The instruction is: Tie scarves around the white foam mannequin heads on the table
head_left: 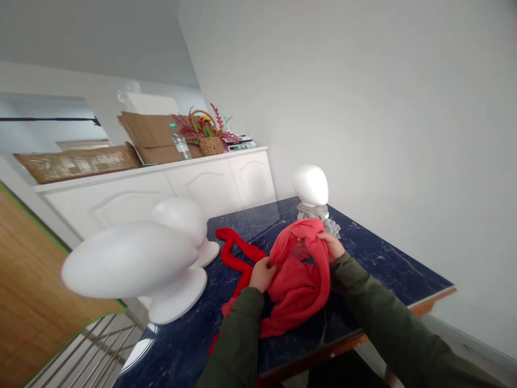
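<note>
Both of my hands hold up a thin red scarf [297,283] over a dark blue marble table [388,264]. My left hand [262,274] grips its left edge and my right hand [332,245] grips its upper right edge, so the cloth hangs as a loop between them. Another strip of red cloth [238,253] trails across the table to the left. Behind the scarf stands a white foam mannequin head [311,186] with a grey scarf [319,215] around its neck.
Two more white foam heads [133,267] [181,218] stand at the table's left side. A white cabinet [161,186] behind carries cardboard boxes [149,134], a water bottle [180,143] and a flower basket [210,140]. A white wall is on the right; stair railings [92,350] lie below left.
</note>
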Available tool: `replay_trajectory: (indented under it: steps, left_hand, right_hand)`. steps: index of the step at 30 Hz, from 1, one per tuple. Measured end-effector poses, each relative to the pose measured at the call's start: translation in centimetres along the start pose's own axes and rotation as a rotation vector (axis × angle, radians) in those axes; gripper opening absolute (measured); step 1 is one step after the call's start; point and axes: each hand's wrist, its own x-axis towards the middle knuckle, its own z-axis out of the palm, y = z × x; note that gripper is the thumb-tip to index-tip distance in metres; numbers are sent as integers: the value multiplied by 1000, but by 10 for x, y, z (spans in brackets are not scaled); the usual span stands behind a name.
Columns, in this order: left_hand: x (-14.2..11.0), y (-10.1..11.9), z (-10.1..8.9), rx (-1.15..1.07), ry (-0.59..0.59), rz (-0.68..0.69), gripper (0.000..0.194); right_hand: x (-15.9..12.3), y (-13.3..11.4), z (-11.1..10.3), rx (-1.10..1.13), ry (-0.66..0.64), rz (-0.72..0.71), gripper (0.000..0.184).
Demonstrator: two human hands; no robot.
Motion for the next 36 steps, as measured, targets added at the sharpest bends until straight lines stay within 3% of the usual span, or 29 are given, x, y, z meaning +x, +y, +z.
replay_trajectory:
  steps: [2, 4, 8, 10, 12, 14, 16, 19, 22, 25, 27, 29, 32, 34, 36]
  left_hand:
    - [-5, 14, 1, -50, 11, 49, 20]
    - [-13, 33, 4, -166, 2, 77, 29]
    - [-37, 79, 11, -589, -211, 98, 42]
    - [-53, 100, 15, -667, -256, 141, 44]
    - [-69, 116, 19, -597, -244, 218, 45]
    - [-86, 124, 22, -404, -243, 322, 46]
    - [-102, 125, 22, -161, -262, 417, 44]
    - [-120, 119, 18, 44, -214, 469, 44]
    - [-129, 114, 16, -88, -148, 409, 58]
    - [-134, 116, 16, -365, -445, 213, 56]
    - [-137, 119, 12, -475, -598, 93, 49]
    - [-141, 124, 1, -530, -531, 47, 44]
    - [-149, 135, -22, -536, -238, 54, 38]
    - [-156, 144, -33, -492, -61, 86, 41]
    - [-162, 153, -34, -417, 24, 133, 45]
  right_hand:
    - [-12, -25, 0, 77, -16, 2, 20]
    - [-22, -52, 6, 105, -55, -12, 18]
    - [-34, -91, 32, -8, -85, -163, 17]
    - [-41, -92, 47, -126, -44, -257, 30]
    - [-50, -80, 60, -267, -85, -318, 53]
    - [-60, -62, 69, -407, -216, -325, 75]
    - [-71, -46, 74, -496, -286, -328, 84]
    - [-84, -36, 80, -489, -153, -380, 72]
    - [-92, -43, 90, -446, -66, -387, 41]
    - [-98, -52, 100, -481, -199, -333, 16]
    - [-101, -55, 102, -520, -240, -337, 11]
    - [-103, -55, 97, -498, -141, -384, 13]
    - [-108, -52, 84, -418, 51, -410, 12]
    - [-113, -50, 80, -428, 12, -368, 29]
    - [-121, -48, 82, -465, -153, -293, 54]
